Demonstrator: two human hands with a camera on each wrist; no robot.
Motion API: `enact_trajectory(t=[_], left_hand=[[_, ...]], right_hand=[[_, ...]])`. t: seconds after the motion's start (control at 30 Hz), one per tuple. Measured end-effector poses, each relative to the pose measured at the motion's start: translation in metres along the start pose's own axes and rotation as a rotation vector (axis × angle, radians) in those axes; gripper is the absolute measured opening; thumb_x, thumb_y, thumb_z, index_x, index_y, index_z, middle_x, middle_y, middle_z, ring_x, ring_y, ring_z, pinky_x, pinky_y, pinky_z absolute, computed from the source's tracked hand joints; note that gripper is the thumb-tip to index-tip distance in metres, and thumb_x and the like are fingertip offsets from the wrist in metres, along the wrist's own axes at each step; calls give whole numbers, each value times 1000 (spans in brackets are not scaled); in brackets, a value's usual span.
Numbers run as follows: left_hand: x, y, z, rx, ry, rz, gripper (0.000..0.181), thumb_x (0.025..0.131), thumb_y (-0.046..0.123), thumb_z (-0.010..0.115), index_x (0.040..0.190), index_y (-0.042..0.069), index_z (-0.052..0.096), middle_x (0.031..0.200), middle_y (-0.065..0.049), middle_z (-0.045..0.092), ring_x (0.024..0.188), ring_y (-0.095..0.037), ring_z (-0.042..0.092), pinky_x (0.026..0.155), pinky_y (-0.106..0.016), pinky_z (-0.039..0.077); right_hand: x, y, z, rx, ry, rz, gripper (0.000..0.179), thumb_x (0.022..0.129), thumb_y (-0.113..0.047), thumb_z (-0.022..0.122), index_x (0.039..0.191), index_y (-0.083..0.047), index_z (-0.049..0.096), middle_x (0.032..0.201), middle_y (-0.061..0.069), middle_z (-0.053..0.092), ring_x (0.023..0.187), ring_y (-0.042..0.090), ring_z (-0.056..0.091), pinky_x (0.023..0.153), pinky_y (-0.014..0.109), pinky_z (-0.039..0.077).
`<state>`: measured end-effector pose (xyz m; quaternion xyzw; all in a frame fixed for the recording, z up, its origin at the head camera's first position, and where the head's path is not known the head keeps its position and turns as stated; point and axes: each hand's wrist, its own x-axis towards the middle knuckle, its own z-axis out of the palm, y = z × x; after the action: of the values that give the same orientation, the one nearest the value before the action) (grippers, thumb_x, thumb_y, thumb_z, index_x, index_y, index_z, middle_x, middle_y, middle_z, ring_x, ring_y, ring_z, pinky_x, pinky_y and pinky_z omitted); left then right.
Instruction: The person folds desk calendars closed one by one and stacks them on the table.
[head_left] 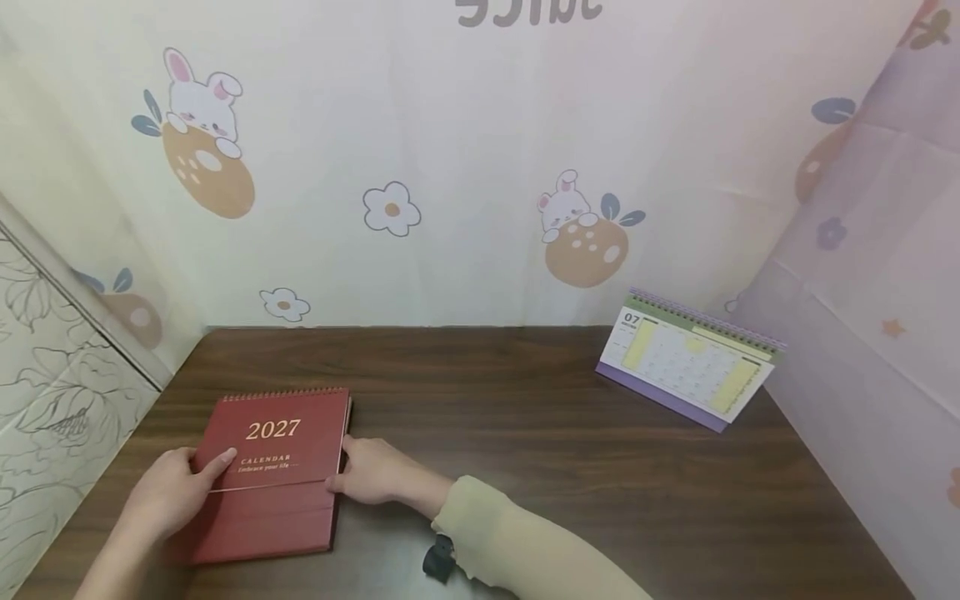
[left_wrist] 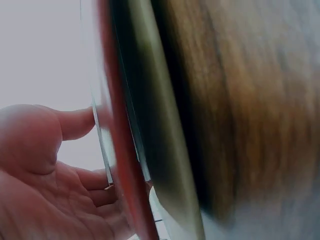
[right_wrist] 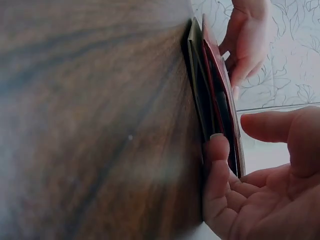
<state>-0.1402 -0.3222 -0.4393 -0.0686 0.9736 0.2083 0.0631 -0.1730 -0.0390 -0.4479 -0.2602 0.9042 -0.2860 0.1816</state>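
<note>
Left hand (left_wrist: 55, 185), thumb touching a red cover (left_wrist: 123, 145), olive board (left_wrist: 167, 110) just beside it, blurred wood-grain tabletop (left_wrist: 260, 100) rightward.

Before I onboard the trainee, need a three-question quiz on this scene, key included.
1. Which year is printed in gold on the dark red rectangular spiral-bound calendar?
a) 2025
b) 2026
c) 2027

2. True or false: the person's left grip and right grip are on opposite sides of that calendar.

3. Fill in: in the head view, the white-and-yellow rectangular calendar with a purple base sits toward the far ____ corner of the dark brown wood-grain table.

Key: 1. c; 2. true; 3. right.
</note>
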Motion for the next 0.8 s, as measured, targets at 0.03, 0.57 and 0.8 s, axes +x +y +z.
enact_trajectory(t=[0.03,0.57,0.8], left_hand=[[1,0,0,1,-2,0,75,103,52,42,111,-22,54,97,-33,61,85,-39,61,72,-55,47],[3,2,0,45,-3,6,76,102,50,48,112,-24,51,98,-36,56,90,-45,58,75,-59,46],[6,0,-2,37,-20,-5,78,101,53,48,113,-24,51,99,-35,57,88,-40,59,73,-57,47]], right_hand=[[1,1,1,-2,0,-2,54,93,-35,69,140,-14,53,67,-8,58,56,6,51,55,21,41],[2,-1,-1,-96,-63,-14,69,93,-45,67,143,-1,48,117,7,69,87,5,61,75,22,49],[3,-4,-1,-150,-92,-10,82,92,-50,66,148,4,40,132,11,62,110,9,61,85,22,50]])
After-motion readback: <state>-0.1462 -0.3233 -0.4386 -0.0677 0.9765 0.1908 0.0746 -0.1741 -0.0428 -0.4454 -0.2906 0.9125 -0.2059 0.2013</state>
